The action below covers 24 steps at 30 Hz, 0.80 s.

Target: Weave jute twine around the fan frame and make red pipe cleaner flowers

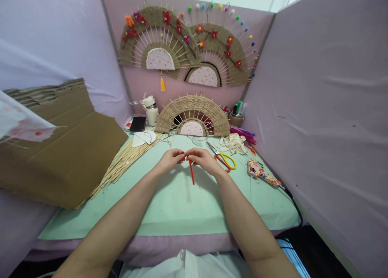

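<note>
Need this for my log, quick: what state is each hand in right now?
Left hand: closed, fingers apparently pinching the red strip.
Right hand: closed, fingers pinching the red strip, one end hanging down.

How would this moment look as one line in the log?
left hand: pinching red strip; right hand: pinching same strip; beside right hand: scissors; beyond hands: fan

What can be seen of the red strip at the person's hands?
The red strip is thin; its material is hard to tell. Its upper part is at the fingers of the left hand and right hand, which partly hide it. The visible length runs down nearly straight, slightly slanted, to a free lower end, against the green tabletop.
</note>
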Each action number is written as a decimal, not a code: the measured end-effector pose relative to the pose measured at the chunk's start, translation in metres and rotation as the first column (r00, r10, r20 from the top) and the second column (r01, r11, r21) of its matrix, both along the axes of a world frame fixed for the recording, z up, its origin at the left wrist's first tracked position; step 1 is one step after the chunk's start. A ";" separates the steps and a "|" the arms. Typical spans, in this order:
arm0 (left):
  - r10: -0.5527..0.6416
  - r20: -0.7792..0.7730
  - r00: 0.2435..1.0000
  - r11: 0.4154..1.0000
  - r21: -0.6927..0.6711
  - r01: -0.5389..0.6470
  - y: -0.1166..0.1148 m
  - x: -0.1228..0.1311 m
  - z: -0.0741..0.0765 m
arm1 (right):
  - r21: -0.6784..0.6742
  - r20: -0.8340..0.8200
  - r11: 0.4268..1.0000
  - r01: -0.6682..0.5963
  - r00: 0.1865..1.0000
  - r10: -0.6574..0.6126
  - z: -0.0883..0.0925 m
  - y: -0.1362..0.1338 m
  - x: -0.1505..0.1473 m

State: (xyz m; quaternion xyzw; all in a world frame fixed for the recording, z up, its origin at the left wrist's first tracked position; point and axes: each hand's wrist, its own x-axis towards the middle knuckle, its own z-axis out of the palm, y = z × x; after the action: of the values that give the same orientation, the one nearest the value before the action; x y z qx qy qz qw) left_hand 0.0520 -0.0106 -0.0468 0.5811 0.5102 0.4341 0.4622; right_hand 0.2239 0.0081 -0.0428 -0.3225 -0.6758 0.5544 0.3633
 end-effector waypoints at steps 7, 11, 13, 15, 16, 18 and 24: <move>-0.043 0.024 0.999 0.998 -0.046 0.045 -0.004 0.002 0.005 | 0.117 0.017 0.993 0.031 0.999 -0.034 -0.006 0.002 -0.003; -0.040 0.001 0.999 0.999 -0.010 0.040 -0.005 0.002 0.005 | 0.126 -0.019 0.986 0.106 0.994 -0.105 -0.006 0.002 -0.007; -0.024 -0.034 0.999 0.999 0.034 0.025 -0.005 0.002 0.005 | 0.087 -0.070 0.981 0.171 0.984 -0.165 -0.006 0.001 -0.009; 0.005 -0.075 0.997 0.997 0.081 0.001 -0.005 0.003 0.004 | 0.043 -0.114 0.968 0.249 0.963 -0.242 -0.006 0.001 -0.012; 0.024 -0.094 0.995 0.995 0.102 -0.015 -0.005 0.004 0.003 | 0.026 -0.129 0.958 0.284 0.952 -0.279 -0.006 0.001 -0.013; 0.071 -0.131 0.989 0.989 0.135 -0.053 -0.005 0.006 0.001 | -0.002 -0.150 0.939 0.344 0.928 -0.341 -0.008 0.001 -0.016; 0.165 -0.202 0.965 0.968 0.223 -0.119 -0.009 0.016 -0.003 | -0.093 -0.197 0.884 0.458 0.862 -0.467 -0.014 -0.001 -0.023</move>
State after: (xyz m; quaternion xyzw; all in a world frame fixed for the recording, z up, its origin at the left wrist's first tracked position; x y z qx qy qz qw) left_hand 0.0677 -0.0201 -0.0497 0.6324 0.5500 0.4507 0.3071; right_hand 0.2014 0.0070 -0.0564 -0.4213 -0.5234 0.4969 0.5493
